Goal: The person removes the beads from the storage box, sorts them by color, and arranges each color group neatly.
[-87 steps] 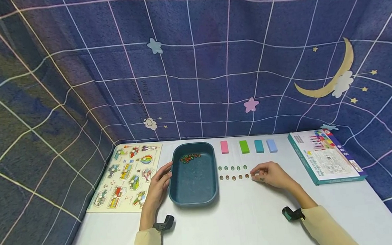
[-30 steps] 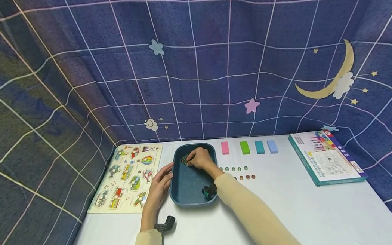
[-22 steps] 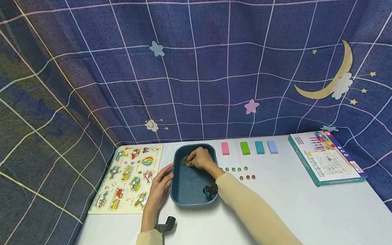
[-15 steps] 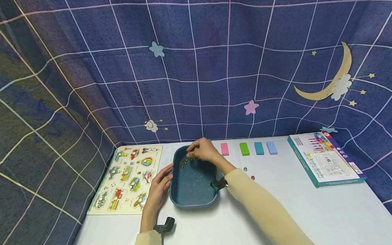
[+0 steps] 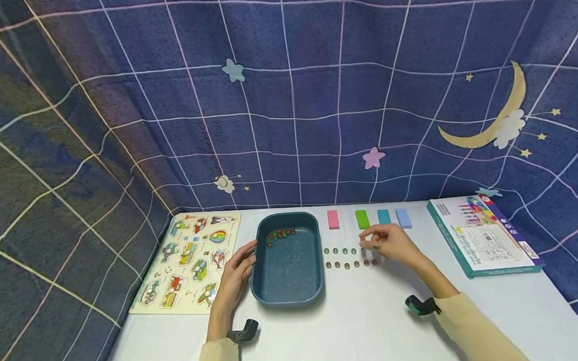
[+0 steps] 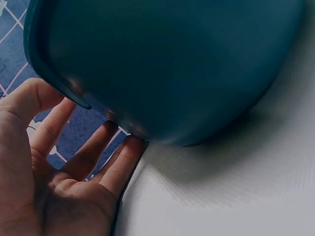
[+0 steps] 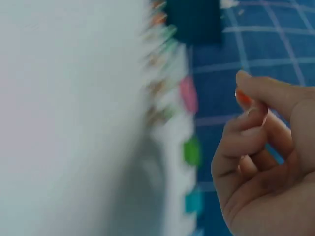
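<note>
The left hand (image 5: 232, 278) lay relaxed against the left wall of the dark teal tray (image 5: 260, 281), its straight fingers touching the rim, apparently to keep the smooth, round-cornered tray from sliding on the white table (image 5: 368, 330); the left wrist view showed the same hand (image 6: 54, 182) spread beside the tray's curved, matte plastic side (image 6: 167, 69). A small cluster of glossy red and green beads (image 5: 279, 235) sat at the far end of the tray. The right hand (image 5: 389, 241) hovered just past the right end of two short rows of beads (image 5: 345, 257), a greenish row behind a brownish one, laid out in line below four flat rectangular blocks: pink (image 5: 333, 219), green (image 5: 362, 219), teal (image 5: 383, 216) and pale blue (image 5: 403, 218). Its thumb and forefinger were pressed together on a tiny orange-red bead (image 7: 243, 98), seen only in the blurred right wrist view, the other fingers curled under; the pinch probably suited so small and slippery a piece. A wooden peg puzzle of vehicles (image 5: 189, 261) lay left of the tray, and a flat printed cardboard box (image 5: 483, 235) lay well to the right, before a soft navy cloth backdrop (image 5: 288, 92) with a pale grid.
</note>
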`<state>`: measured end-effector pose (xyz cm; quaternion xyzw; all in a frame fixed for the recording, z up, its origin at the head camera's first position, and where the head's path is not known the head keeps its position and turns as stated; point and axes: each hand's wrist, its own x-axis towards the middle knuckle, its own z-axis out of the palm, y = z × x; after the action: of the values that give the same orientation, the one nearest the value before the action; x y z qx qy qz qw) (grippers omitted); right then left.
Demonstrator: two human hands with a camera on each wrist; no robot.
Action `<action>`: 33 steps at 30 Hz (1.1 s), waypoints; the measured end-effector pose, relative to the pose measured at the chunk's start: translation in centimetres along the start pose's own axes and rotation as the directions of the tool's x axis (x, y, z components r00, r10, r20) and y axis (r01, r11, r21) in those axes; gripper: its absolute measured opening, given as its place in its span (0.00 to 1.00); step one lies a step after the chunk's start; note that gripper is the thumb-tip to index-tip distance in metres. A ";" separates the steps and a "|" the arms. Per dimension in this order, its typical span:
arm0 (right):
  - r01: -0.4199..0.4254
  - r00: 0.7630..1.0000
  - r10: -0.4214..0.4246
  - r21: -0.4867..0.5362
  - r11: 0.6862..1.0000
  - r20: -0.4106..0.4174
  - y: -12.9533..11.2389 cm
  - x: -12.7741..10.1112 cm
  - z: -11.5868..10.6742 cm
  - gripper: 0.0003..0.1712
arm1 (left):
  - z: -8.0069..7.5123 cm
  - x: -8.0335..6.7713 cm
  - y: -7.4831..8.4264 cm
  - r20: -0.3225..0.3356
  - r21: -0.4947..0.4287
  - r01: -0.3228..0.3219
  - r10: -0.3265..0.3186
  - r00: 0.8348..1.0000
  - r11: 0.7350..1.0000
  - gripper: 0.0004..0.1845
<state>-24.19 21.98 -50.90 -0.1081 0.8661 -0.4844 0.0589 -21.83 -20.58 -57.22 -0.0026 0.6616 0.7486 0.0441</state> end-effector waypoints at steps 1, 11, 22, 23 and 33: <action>-0.009 1.000 0.009 -0.015 1.000 -0.002 1.0 -0.8 -0.5 0.16 | 0.0 0.0 0.0 -0.001 0.002 0.000 0.000 1.000 1.000 0.28; -0.087 0.995 0.090 -0.042 0.995 0.054 5.3 -4.1 -1.7 0.12 | -0.2 -0.1 0.3 -0.014 -0.007 -0.004 0.004 1.000 1.000 0.27; -0.051 0.996 0.059 -0.113 0.992 0.065 5.7 -4.1 -1.2 0.11 | 0.1 0.0 0.2 -0.014 -0.005 0.011 -0.011 1.000 1.000 0.27; -0.050 0.996 0.058 -0.114 0.992 0.066 5.7 -4.1 -1.3 0.12 | 0.0 0.0 0.2 -0.016 -0.007 0.012 -0.012 1.000 1.000 0.27; -0.040 0.998 0.042 -0.049 0.998 0.051 3.9 -3.0 -2.1 0.15 | 0.0 -0.1 0.1 -0.017 0.000 0.006 -0.006 1.000 1.000 0.27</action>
<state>-22.25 26.39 -53.14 -0.1042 0.8778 -0.4590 0.0885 -21.77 -20.57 -57.15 -0.0109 0.6620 0.7483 0.0407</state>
